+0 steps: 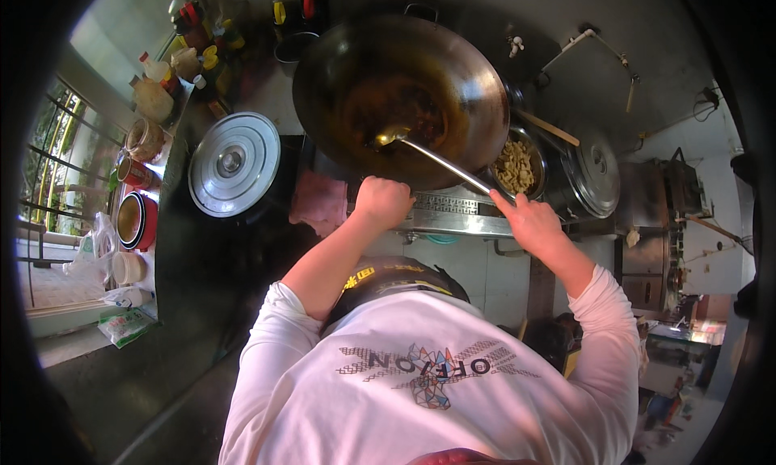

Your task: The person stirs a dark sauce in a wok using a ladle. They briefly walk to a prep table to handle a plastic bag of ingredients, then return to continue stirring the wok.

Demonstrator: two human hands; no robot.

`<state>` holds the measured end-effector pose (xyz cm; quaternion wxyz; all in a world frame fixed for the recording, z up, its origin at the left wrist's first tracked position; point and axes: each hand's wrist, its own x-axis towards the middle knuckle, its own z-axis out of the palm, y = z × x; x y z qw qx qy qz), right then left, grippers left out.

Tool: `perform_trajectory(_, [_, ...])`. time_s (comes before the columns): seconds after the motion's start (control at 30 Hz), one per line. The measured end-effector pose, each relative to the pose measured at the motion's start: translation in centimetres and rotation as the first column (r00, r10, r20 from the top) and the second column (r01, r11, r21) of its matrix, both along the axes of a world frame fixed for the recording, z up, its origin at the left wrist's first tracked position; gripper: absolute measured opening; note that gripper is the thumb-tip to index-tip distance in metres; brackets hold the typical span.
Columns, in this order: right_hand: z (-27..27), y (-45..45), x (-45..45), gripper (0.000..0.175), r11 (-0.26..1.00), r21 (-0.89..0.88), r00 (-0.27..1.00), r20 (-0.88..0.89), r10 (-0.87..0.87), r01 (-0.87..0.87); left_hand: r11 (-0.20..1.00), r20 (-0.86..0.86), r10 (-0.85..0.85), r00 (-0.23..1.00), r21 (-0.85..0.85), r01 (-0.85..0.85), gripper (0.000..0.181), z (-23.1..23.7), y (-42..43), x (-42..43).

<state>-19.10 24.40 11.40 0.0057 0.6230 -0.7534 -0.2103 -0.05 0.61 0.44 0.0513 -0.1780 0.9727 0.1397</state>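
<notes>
A large metal wok (479, 71) stands before me, with dark brown liquid (418, 110) in its bottom. My right hand (530, 222) is closed around the handle of a metal ladle (445, 163), its forefinger stretched along the shaft. The bowl of the ladle dips into the wok near the liquid. At the wok's near rim, my left hand (383, 203) is curled into a fist; whether it grips the rim or a handle there cannot be made out. A pink cloth (318, 201) lies just left of that hand. Right of the wok sits a metal bowl of pale sliced food (514, 166).
A round metal lid (233, 162) lies at the left. Bottles (151, 98), jars and a red-rimmed bowl (138, 220) line the window ledge. At the right stands a lidded metal pot (591, 174), near a wooden handle (548, 127). Taps (515, 43) are on the back wall.
</notes>
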Motion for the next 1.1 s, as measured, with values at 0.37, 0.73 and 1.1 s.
perform_trajectory(0.37, [-0.3,-1.8,1.1,0.068,0.99,-0.003,0.976,0.165,-0.139,0.142,1.0,0.015,-0.008,1.0,0.007,0.008,0.037,-0.1,0.0,0.1])
perform_trajectory(0.73, [-0.3,-1.1,1.2,0.066,0.964,0.014,0.822,0.52,-0.234,0.265,1.0,0.024,0.006,1.0,0.014,-0.006,0.036,0.2,0.1,0.1])
perform_trajectory(1.1, [0.1,-2.2,3.1,0.068,0.886,0.238,0.551,0.711,-0.438,0.398,1.0,0.005,-0.001,1.0,0.008,0.001,0.035,0.0,0.0,0.1])
